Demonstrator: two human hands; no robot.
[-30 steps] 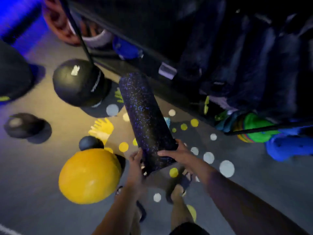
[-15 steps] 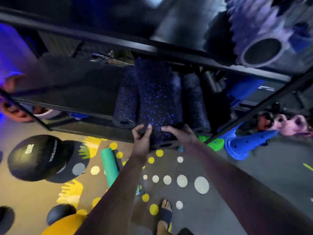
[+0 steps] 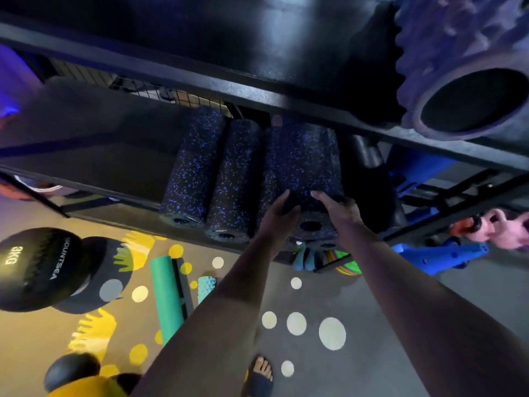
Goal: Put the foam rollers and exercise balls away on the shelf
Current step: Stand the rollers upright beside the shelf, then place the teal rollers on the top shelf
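A black foam roller with blue speckles lies lengthwise on the middle shelf, stacked on other rollers. My left hand grips its near end from the left and my right hand grips it from the right. Two matching speckled rollers lie side by side to its left. On the floor are a green foam roller, a small teal knobbed roller, a black 3 kg ball, a small black ball and a yellow ball.
A black shelf beam crosses above the rollers. A large purple ridged roller lies on the upper shelf at right. Blue items and a multicoloured ball sit low at right. My sandalled foot stands on the dotted mat.
The speckled roller went from being held above the floor to resting on the shelf, pushed deeper and to the right onto other rollers. Both hands stay on its near end.
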